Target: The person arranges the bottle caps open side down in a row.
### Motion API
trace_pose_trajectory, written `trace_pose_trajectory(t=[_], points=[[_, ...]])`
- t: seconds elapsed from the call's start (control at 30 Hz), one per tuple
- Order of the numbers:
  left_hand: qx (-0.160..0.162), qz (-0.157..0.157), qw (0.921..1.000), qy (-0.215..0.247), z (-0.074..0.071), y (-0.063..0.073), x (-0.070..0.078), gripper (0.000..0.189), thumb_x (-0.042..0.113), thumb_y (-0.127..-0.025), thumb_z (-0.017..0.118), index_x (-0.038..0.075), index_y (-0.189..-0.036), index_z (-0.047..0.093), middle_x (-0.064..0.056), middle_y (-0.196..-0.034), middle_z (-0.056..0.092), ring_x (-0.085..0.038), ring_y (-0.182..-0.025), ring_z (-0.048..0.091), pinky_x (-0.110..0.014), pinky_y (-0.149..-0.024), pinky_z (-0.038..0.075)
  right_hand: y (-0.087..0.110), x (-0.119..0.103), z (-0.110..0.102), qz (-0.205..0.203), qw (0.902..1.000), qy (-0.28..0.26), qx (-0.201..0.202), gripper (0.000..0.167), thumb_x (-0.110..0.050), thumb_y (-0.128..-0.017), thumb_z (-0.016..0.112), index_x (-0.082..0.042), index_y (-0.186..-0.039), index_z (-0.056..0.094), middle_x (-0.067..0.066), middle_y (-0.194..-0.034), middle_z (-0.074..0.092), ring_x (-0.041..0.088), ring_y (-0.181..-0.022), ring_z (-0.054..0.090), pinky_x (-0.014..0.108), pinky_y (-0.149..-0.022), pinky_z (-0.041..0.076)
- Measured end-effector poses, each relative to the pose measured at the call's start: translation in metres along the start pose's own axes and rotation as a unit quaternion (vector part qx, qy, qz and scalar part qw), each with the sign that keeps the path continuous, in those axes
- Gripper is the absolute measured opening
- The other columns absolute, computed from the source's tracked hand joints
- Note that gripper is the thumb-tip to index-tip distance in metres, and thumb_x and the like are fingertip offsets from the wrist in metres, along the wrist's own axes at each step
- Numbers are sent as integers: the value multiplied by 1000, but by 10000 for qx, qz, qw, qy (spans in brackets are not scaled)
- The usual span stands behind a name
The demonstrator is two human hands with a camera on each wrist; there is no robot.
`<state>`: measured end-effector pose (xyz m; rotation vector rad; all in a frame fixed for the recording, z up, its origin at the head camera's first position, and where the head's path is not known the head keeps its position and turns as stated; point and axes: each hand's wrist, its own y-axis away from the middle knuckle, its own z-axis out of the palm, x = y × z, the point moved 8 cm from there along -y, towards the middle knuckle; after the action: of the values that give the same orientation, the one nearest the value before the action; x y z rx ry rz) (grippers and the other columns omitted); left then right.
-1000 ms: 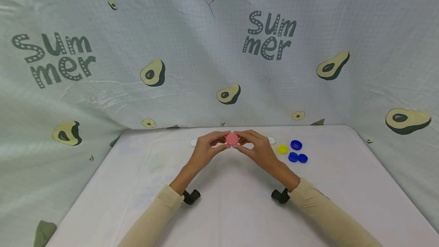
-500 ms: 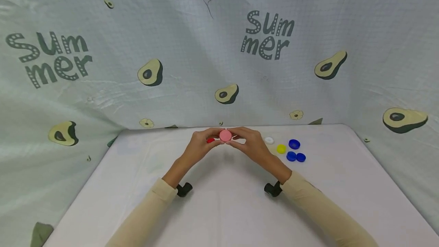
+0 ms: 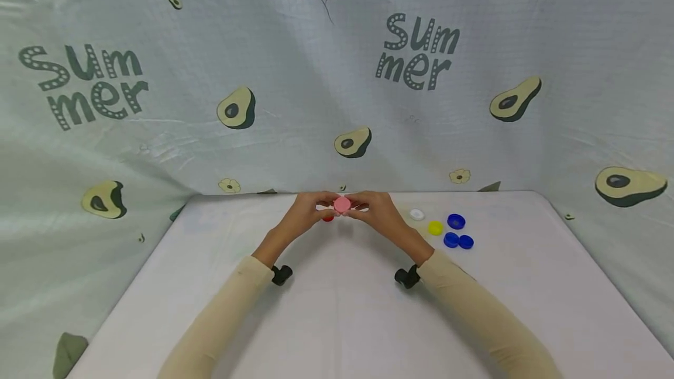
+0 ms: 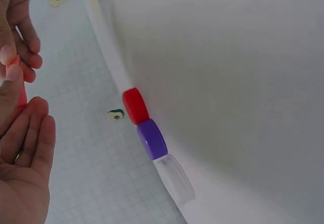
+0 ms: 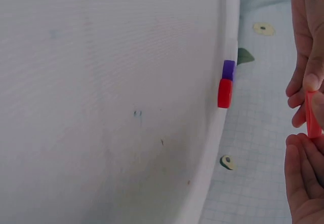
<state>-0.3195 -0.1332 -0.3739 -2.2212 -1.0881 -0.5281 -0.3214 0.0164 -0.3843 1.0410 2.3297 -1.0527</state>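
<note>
Both hands hold one pink round bottle cap (image 3: 342, 204) between them, raised over the far part of the table with its flat face toward the head camera. My left hand (image 3: 307, 213) pinches its left side with thumb and fingers. On the opposite side, my right hand (image 3: 377, 208) pinches it too. Seen edge-on in the right wrist view, the pink cap (image 5: 312, 115) is a thin disc between the fingertips. Behind the left hand a red cap (image 3: 328, 219) partly shows. A purple cap (image 4: 152, 139) and a whitish translucent cap (image 4: 175, 178) lie beside it.
To the right on the white table (image 3: 337, 320) lie a white cap (image 3: 416, 214), a yellow cap (image 3: 435, 227) and three blue caps, one blue cap (image 3: 456, 221) behind the others. A printed curtain (image 3: 295, 75) hangs along the table's back edge.
Both hands have moved a little farther from the head camera and slightly left, carrying the pink cap between them. The caps on the table have kept their places.
</note>
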Motion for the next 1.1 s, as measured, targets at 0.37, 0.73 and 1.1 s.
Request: trace_pose_trajectory(t=[0.37, 0.73, 1.1], points=[[-725, -365, 9964, -238, 17, -28, -40, 29, 10, -90, 79, 4, -118, 74, -7, -112, 75, -24, -106, 67, -43, -97, 55, -16, 34, 15, 857, 9962, -141, -103, 36, -14, -85, 83, -1, -117, 75, 12, -107, 77, 21, -96, 75, 32, -85, 60], [-1115, -735, 9910, 84, 28, -28, -58, 27, 18, -90, 80, 7, -114, 75, -5, -109, 76, -20, -104, 69, -41, -97, 55, -17, 51, 31, 1376, 9892, -8, -512, 29, -17, -85, 84, -5, -111, 79, 6, -102, 78, 19, -100, 72, 31, -84, 59], [-1214, -796, 9894, 56, 31, -33, -65, 29, 17, -84, 85, 3, -108, 76, -5, -99, 77, -13, -90, 68, -29, -85, 56, -27, 55, 41, 1399, 9867, 260, -791, 26, -21, -83, 86, -5, -103, 81, 4, -97, 79, 18, -97, 72, 31, -82, 57]])
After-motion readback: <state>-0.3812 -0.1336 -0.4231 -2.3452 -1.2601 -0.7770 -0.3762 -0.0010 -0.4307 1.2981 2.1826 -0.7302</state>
